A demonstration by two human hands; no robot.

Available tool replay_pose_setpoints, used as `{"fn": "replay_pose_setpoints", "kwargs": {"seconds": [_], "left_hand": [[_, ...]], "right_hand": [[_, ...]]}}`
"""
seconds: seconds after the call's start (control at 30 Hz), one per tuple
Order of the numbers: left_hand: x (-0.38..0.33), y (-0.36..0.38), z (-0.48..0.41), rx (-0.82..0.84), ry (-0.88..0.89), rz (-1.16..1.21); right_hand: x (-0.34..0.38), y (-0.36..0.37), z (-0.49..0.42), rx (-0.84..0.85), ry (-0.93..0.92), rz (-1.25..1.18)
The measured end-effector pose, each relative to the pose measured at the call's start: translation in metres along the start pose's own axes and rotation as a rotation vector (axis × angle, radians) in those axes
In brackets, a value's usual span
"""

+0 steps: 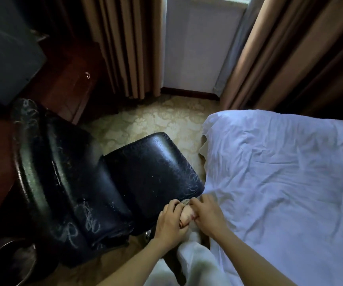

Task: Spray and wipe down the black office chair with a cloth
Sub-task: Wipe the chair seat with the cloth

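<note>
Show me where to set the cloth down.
Free: the chair seat; the bed sheet right of it; the carpet between seat, curtains and bed. Crowded: the seat's near corner, where left hand and right hand grip the cloth.

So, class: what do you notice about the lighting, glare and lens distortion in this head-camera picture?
Head view: daylight between the curtains lights the bed, while the left side stays dim. Head view: glare streaks on the chair seat. Head view: the wide-angle lens bows the curtains outward towards the edges.
</note>
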State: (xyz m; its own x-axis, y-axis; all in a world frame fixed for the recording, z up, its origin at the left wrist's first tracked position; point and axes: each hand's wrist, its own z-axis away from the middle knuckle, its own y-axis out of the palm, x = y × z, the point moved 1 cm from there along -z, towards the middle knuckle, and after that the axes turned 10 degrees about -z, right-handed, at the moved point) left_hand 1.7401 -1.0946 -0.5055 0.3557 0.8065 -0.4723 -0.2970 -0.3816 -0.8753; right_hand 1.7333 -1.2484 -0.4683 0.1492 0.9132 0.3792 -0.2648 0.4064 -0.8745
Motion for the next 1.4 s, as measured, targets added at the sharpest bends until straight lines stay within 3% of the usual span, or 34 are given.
{"fn": "replay_pose_setpoints", "kwargs": {"seconds": [0.3, 0.6, 0.83, 1.07, 1.4], "left_hand": [[0.008, 0.012, -0.048, -0.056, -0.219, -0.039], [-0.010, 0.043, -0.134, -0.219, -0.515, -0.066], [-0.031, 0.079, -0.181, -0.276, -0.782, -0.061], [-0.050, 0.100, -0.155, -0.388, -1.011, -0.003], [-0.057, 0.109, -0.054, -0.644, -1.149, 0.042]], "right_hand": [[-0.010, -0.003, -0.081, 0.108, -0.212, 0.078], [-0.055, -0.013, -0.196, 0.258, -0.480, 0.155], [-0.097, 0.003, -0.267, 0.407, -0.774, 0.165], [-0.099, 0.023, -0.261, 0.444, -0.998, 0.129], [-0.049, 0.049, -0.194, 0.510, -1.198, 0.194]]}}
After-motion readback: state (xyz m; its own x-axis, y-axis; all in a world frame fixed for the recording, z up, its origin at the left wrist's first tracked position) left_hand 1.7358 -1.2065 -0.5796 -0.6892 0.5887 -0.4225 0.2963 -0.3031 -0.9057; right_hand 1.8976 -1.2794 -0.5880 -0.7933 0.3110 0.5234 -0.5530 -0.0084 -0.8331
